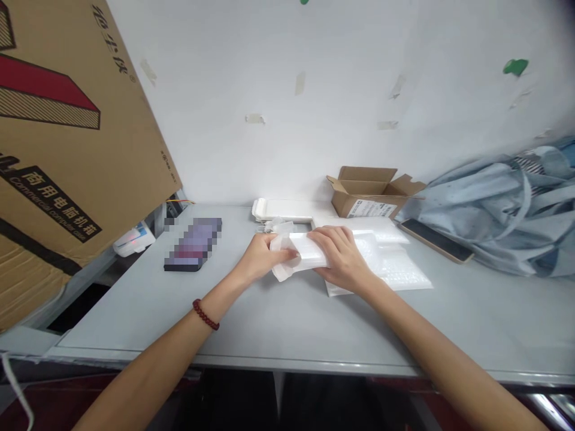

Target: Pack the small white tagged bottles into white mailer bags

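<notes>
Near the middle of the table, a small white box (306, 250) is held between both hands, with thin whitish wrapping (282, 273) loose around its left end. My left hand (263, 257) pinches that wrapping between thumb and fingers. From above, my right hand (339, 254) is closed around the right part of the box; its fingers hide some of it. White bubble mailers (404, 272) lie under and beyond the right hand. Just behind the left hand sits crumpled clear plastic (277, 225), in front of a flat white box (287, 209).
An opened brown carton (371, 208) with a label stands by the wall. Right of it are a phone (435, 240) and a pale denim bag (489, 209). On the left, a blurred-out phone-like device (197, 242) lies near a large cardboard box (112, 173). The grey table (269, 329) ends in front.
</notes>
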